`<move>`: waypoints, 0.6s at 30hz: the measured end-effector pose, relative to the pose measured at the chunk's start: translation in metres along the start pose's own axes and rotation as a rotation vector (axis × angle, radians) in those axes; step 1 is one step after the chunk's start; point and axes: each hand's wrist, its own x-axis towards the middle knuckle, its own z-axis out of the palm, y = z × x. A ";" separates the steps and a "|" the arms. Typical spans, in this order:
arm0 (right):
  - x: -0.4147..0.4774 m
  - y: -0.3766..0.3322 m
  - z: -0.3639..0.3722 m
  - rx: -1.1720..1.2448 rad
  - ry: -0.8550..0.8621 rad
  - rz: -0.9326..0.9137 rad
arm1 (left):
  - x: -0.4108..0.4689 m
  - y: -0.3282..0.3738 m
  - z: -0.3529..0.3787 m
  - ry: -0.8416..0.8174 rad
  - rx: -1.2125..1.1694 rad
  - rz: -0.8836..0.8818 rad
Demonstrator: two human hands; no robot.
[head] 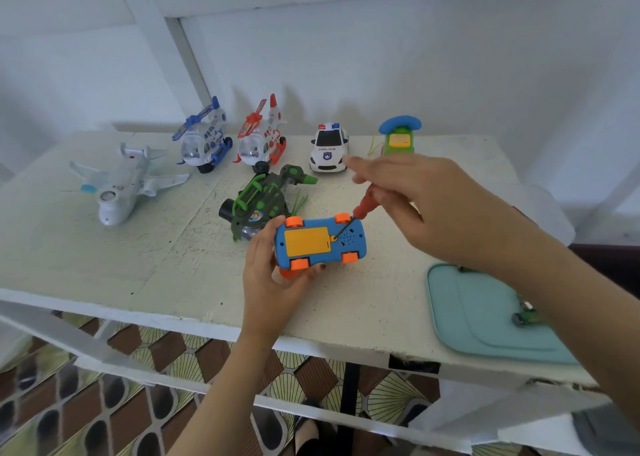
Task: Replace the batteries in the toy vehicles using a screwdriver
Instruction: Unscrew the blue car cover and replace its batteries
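Blue plastic toy car with orange wheels (320, 244) is belly-up, held just above the tabletop (138, 258) near its front edge. The left hand (273, 275) has it: that grip is curled round one end of the car, fingers underneath, thumb up by a wheel. Right hand (426, 206) sits above and to the right, its grip pinched on the red-handled screwdriver (365, 207), one finger stretched out loose. The thin dark tip is planted on the screw at the edge of the yellow rectangular battery cover (306, 242).

Cover is on and flush, so I'd call this car's swap barely begun, though loosening or tightening I cannot tell. A dark green toy helicopter (263, 199) lies tipped on its side just behind the car; done or not, no telling. Along the back stand a white toy aeroplane (121, 185), a blue-and-white helicopter (204, 140), a red-and-white helicopter (261, 140), a white police car (329, 149) and a green toy telephone with a blue handset (400, 137), all looking untouched. On the right, a teal tray (478, 317) holds a small green cylinder (523, 318), likely a battery, partly behind the forearm.

Surface is off-white painted board, rough, speckled, chipped at the front edge; plain white walls behind, brown-and-yellow patterned floor below
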 end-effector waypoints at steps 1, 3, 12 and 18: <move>-0.001 0.003 -0.001 -0.002 -0.003 -0.052 | 0.000 0.000 0.000 0.001 0.000 0.003; -0.002 0.007 -0.002 0.053 -0.004 -0.080 | 0.000 0.001 0.000 0.007 0.000 -0.001; -0.003 0.006 0.004 -0.074 -0.028 -0.152 | 0.001 0.001 0.000 0.006 -0.007 -0.014; 0.003 0.014 0.000 -0.040 -0.002 -0.065 | 0.001 -0.005 0.001 0.007 -0.016 -0.030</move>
